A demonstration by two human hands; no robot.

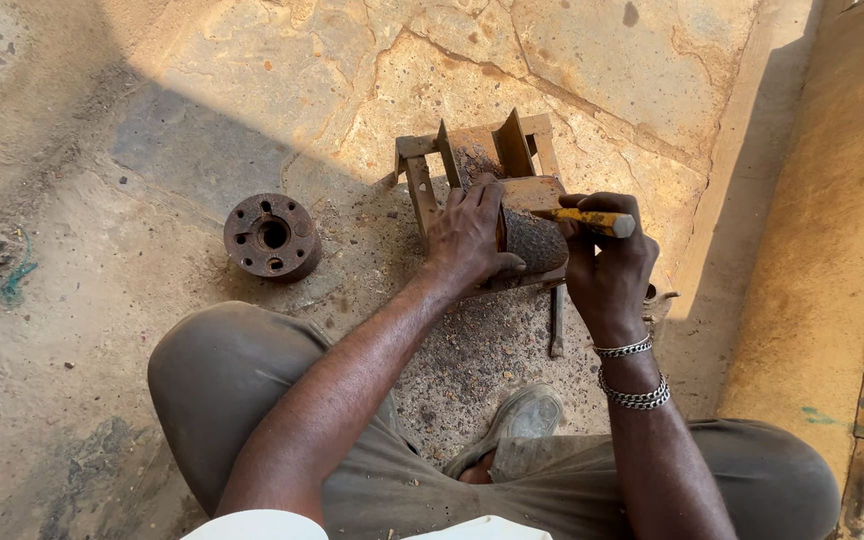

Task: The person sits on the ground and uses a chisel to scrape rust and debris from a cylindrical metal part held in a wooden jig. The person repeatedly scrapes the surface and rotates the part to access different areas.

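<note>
an open-air metal workshop, worked at ground level. the floor (pixel 592 60) is cracked stone and packed dirt, lit by sun in the upper half of the frame and shaded below. at the centre stands a rusty welded steel frame (pixel 477 150) used as a rest, with rust flakes and filings (pixel 472 350) scattered on the ground under it. left of centre lies a rusty round hub with bolt holes (pixel 272 236). a yellowed concrete kerb (pixel 832 250) runs down the right edge.
</note>
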